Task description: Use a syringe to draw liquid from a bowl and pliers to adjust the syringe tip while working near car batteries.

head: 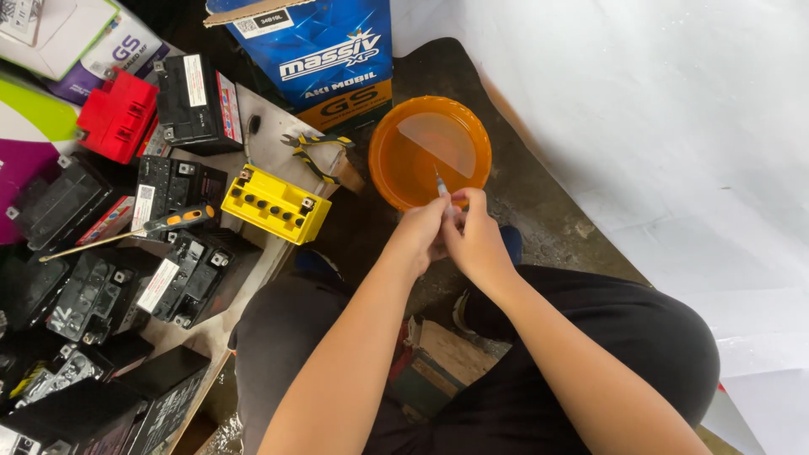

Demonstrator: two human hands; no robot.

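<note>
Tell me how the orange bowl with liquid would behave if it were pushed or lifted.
The orange bowl looks like thin plastic, so probably light and somewhat flexible. The clear liquid inside would likely slosh or spill if shoved. Its wide, shallow shape suggests it would slide rather than tip.

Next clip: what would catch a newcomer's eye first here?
The orange bowl of clear liquid on the dark floor at top centre stands out, with the left hand and right hand together holding a thin syringe over its rim. At left, a yellow battery glows among many black batteries.
</note>
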